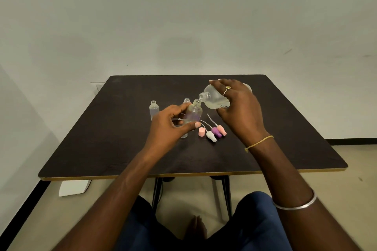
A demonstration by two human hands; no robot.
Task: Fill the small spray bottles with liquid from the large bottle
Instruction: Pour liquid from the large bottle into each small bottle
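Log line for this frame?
left hand: holds small bottle | right hand: tilts large bottle at its mouth | spray caps: on table

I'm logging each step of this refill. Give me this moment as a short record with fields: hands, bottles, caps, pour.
left hand: grips an uncapped small bottle
right hand: holds the large bottle tilted, mouth at the small bottle's neck
spare bottle: stands open on the table, left
caps: pink, white, purple, pink, lying loose near the table middle
pour: no stream discernible
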